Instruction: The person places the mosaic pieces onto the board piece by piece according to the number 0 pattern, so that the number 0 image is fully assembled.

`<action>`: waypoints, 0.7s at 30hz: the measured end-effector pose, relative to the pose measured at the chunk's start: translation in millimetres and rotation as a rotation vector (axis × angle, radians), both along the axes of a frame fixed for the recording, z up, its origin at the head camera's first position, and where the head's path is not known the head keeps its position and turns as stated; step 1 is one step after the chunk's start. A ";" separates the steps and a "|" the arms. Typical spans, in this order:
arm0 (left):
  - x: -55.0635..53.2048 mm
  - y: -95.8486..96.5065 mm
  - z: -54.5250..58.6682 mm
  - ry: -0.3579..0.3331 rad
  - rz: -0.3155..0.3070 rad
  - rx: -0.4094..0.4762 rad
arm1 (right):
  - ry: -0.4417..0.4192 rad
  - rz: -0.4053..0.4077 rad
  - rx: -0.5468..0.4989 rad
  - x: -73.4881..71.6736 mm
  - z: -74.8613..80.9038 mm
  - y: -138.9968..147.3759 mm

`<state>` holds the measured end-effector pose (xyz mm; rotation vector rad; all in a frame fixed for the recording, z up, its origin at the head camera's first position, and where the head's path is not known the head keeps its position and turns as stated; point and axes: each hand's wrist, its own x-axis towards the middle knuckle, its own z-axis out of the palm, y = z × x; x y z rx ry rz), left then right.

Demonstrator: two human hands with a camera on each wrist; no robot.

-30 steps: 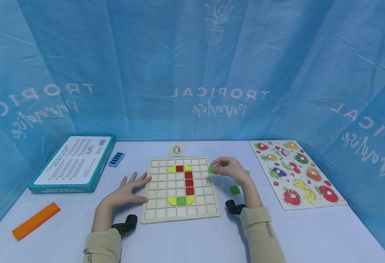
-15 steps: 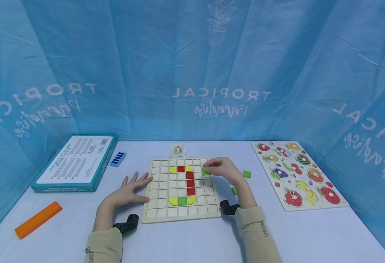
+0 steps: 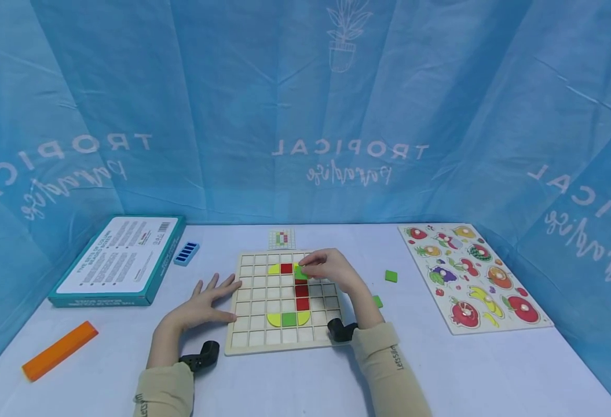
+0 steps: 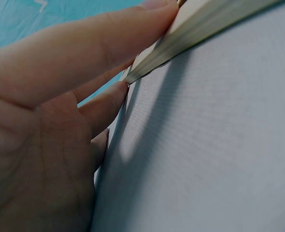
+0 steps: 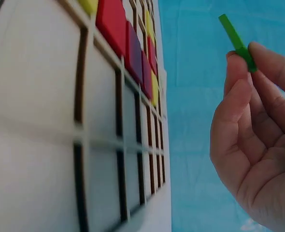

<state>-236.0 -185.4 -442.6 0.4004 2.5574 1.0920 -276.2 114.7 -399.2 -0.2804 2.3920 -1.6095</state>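
A wooden grid board [image 3: 255,337] lies mid-table, set with red, yellow and green pieces. My right hand [image 3: 331,269] pinches a green square tile [image 5: 237,42] between thumb and fingertips, held above the board's surface. In the head view that tile overlaps the upper yellow piece and the top of the red column [image 3: 302,303]. My left hand [image 3: 201,304] rests at the board's left edge, fingers spread and fairly straight. Up close in the left wrist view, its fingertips touch the board's side [image 4: 181,46].
Two loose green tiles, one being this tile [image 3: 391,276], lie right of the board. A small pattern card [image 3: 281,238] sits behind it. Around stand a teal box [image 3: 112,260], a blue slotted piece [image 3: 186,253], an orange bar [image 3: 60,351] and a fruit puzzle board [image 3: 476,278].
My right hand has carried the green tile leftward from the board's right edge to over the red column. The left hand stays at the board's left edge.
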 end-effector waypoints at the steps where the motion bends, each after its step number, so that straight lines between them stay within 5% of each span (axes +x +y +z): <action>1: 0.1 0.1 0.2 -0.001 0.000 0.002 | -0.001 0.002 0.008 -0.6 -0.6 -3.3; 21: -1.8 0.1 -1.1 -0.011 -0.007 -0.004 | 0.106 0.045 0.267 -15.0 -11.4 -56.2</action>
